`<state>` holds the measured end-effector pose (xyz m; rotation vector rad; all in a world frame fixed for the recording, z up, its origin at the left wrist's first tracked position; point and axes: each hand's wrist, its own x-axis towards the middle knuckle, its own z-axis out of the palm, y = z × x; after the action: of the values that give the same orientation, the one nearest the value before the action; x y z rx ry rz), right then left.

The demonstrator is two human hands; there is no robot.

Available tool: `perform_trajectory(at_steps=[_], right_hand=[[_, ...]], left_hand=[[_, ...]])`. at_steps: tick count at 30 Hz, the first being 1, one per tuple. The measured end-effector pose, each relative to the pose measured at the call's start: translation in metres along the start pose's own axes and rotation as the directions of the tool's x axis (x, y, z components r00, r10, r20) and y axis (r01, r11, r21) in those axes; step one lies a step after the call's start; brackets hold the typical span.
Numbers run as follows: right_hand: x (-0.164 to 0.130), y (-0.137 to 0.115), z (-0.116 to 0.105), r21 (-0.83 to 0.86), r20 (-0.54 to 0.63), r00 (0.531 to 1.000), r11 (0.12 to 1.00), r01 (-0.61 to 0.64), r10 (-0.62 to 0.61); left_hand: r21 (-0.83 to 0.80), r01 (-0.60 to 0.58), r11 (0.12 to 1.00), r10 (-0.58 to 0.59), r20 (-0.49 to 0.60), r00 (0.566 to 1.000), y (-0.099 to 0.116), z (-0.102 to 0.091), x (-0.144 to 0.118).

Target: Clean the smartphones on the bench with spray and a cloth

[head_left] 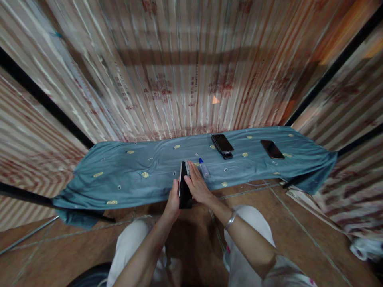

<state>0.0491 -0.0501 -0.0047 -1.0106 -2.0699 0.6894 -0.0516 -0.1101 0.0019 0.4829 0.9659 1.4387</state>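
A black phone [183,187] stood on edge at the near rim of the cloth-covered worktop [125,175]. The left hand [172,201] gripped its lower end; the right hand [198,185] lay flat and open against its side. A small blue-capped bottle [204,168] lay just beyond.

Narrow bench under blue-grey cloth [125,175]: two phones [222,143] [272,149], small bottle [204,168].

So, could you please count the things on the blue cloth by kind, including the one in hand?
Phones: 3, one held on edge between both hands, one on a small dark item, one to the right
Small bottle with blue cap: 1
Small dark item under a phone: 1
Total: 5
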Motion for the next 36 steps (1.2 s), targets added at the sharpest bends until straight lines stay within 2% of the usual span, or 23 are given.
perform_trajectory(at_steps=[4,10,12,16,19,24,29,34,36], right_hand=[[-0.001,-0.002,0.000,-0.022,-0.016,1.000,1.000,0.016,-0.017],[-0.005,-0.014,-0.004,-0.057,0.022,0.992,0.991,0.125,-0.124],[-0.008,-0.018,-0.002,-0.043,0.057,0.984,0.985,0.169,-0.166],[-0.017,-0.028,0.005,-0.011,0.129,0.961,0.969,0.247,-0.244],[-0.025,-0.037,0.010,0.000,0.155,0.945,0.957,0.291,-0.287],[-0.031,-0.044,0.014,0.009,0.174,0.925,0.939,0.343,-0.339],[-0.018,-0.031,0.005,-0.030,0.106,0.948,0.952,0.304,-0.299],[0.000,-0.012,-0.012,-0.095,-0.007,0.978,0.974,0.208,-0.210],[0.000,-0.010,-0.014,-0.113,-0.025,0.979,0.974,0.196,-0.200]], left_hand=[[-0.044,0.020,0.999,-0.018,0.032,0.999,0.004,0.007,-0.003],[-0.055,0.007,0.998,-0.002,0.091,0.996,0.006,0.010,-0.003],[-0.064,-0.021,0.998,0.025,0.060,0.998,0.008,0.009,-0.002],[-0.054,-0.055,0.997,0.050,-0.088,0.995,0.009,0.001,0.000],[-0.054,-0.015,0.998,0.008,-0.114,0.993,0.009,-0.006,0.002],[-0.076,-0.069,0.995,0.055,-0.172,0.984,0.009,-0.011,0.003],[-0.152,-0.026,0.988,0.013,-0.091,0.996,0.009,0.001,0.004],[-0.100,0.067,0.993,-0.063,0.043,0.997,0.003,0.013,0.001],[-0.075,0.098,0.992,-0.093,0.059,0.994,0.003,0.013,0.000]])
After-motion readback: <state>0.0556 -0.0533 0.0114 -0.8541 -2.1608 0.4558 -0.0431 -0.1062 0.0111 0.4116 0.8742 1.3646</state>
